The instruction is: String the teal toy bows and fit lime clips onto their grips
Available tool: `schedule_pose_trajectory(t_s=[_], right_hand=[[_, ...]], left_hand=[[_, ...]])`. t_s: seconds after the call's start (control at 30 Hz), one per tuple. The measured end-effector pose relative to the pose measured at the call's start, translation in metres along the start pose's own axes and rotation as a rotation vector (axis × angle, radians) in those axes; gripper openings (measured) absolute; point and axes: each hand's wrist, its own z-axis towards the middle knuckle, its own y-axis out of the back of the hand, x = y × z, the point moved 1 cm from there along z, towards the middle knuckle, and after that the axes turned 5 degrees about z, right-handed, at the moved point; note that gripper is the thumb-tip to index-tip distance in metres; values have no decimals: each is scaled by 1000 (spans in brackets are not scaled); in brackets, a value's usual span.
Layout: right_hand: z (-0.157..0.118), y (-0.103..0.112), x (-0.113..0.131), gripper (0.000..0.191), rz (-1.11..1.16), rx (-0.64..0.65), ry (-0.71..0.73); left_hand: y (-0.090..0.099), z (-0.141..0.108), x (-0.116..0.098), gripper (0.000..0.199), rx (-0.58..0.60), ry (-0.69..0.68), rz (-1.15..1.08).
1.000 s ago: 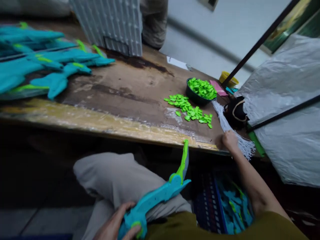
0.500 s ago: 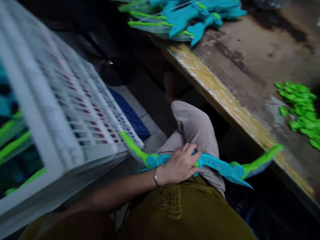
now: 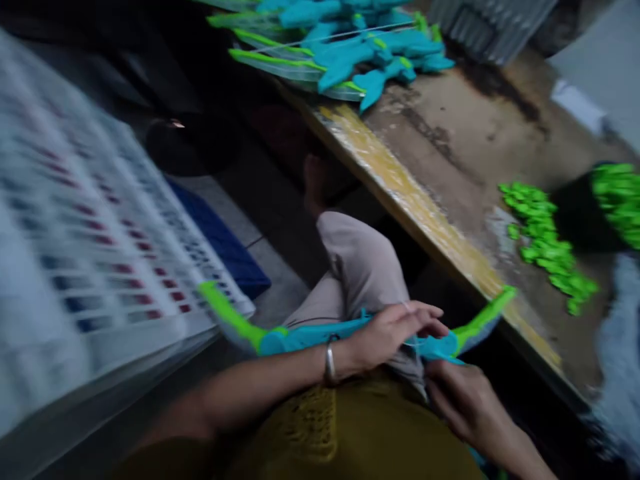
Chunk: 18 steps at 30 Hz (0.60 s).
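Note:
A turquoise toy bow (image 3: 320, 330) with bright green limb tips lies across my lap. My left hand (image 3: 380, 333), with a metal bangle at its wrist, is over the bow's middle and grips it, fingers stretched toward the right limb. A thin pale string (image 3: 416, 353) runs from the left fingers down toward my right hand (image 3: 463, 400). Just below the bow's right limb, the right hand's fingers are closed in a pinch, apparently on that string; blur and shadow partly hide the fingertips.
Strung toy bows (image 3: 350, 53) are piled on the worn table (image 3: 450, 140). Small green parts (image 3: 550, 240) lie near a dark tub (image 3: 583, 213) of more. White plastic crates (image 3: 125, 220) stand on the left, beside a blue crate (image 3: 225, 247). The table's yellow edge (image 3: 400, 180) runs close on the right.
My right hand has come into view at the bow's right limb. My left hand has slid right along the bow, and a string now shows between the hands. The view has shifted right.

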Motion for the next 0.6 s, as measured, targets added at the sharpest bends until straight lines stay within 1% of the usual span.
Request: schedule_pose_trajectory(t_s=[0.07, 0.1, 0.13, 0.17, 0.2, 0.27, 0.33, 0.4, 0.43, 0.47, 0.53, 0.6], right_hand=[[2, 0, 2, 33, 83, 190, -38], [2, 3, 2, 37, 149, 277, -79], [3, 8, 1, 41, 236, 315, -121], [2, 15, 1, 42, 335, 295, -163], [2, 21, 2, 41, 444, 218, -210], [3, 28, 3, 42, 702, -39, -302], [8, 26, 4, 47, 1007, -278, -325], [18, 20, 3, 45, 1267, -447, -301], [24, 17, 2, 42, 1349, -523, -284], [29, 16, 1, 39, 1398, -598, -265], [37, 20, -1, 35, 1436, -737, -221], [40, 29, -2, 31, 1435, -857, -184]], left_hand=[[-2, 5, -2, 36, -34, 96, -201], [-3, 7, -2, 37, -20, 130, -238], [-4, 8, -3, 38, 24, 165, -235], [-6, 8, -4, 40, 99, 199, -194], [-10, 8, -5, 42, 199, 230, -118], [-20, 7, -6, 46, 412, 281, 120], [-32, 6, -6, 47, 562, 323, 381], [-42, 7, -2, 42, 630, 371, 574], [-45, 8, 2, 39, 645, 393, 643], [-48, 9, 6, 37, 661, 404, 704], [-49, 13, 17, 35, 685, 383, 814], [-49, 16, 29, 34, 728, 302, 884]])
